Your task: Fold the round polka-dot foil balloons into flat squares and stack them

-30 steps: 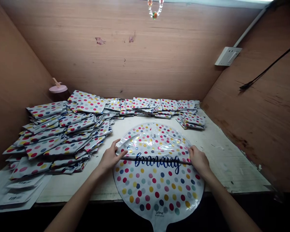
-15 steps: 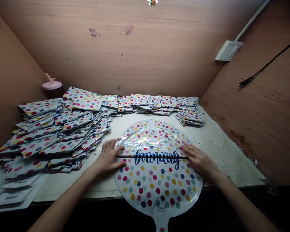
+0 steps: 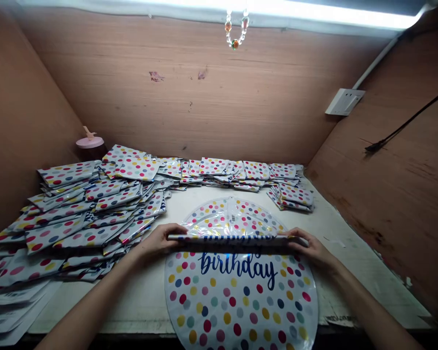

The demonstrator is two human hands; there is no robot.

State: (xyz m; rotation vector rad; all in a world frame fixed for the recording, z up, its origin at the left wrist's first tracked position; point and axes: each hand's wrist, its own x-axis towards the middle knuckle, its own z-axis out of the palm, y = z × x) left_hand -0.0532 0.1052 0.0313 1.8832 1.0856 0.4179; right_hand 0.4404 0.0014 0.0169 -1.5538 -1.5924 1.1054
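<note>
A round white foil balloon [image 3: 233, 301] with coloured dots and blue "birthday" lettering lies flat on the table, its lower part past the front edge. Across its upper half runs a raised fold, with a thin strip along it. My left hand [image 3: 168, 236] pinches the left end of this fold, and my right hand [image 3: 308, 245] pinches the right end. The fold is lifted a little off the sheet and covers part of the lettering. Behind it, the balloon's top lies flat and shiny.
A big heap of folded dotted balloons [image 3: 69, 214] fills the left side. More folded ones [image 3: 255, 170] line the back wall, with a small pile [image 3: 295, 197] at the right. White barcode cards [image 3: 10, 311] lie front left. A pink-lidded cup [image 3: 90, 142] stands back left.
Both hands have gone from lying on the balloon to gripping the ends of a fold and raising it. "Birthday" now shows. The camera view has tilted up.
</note>
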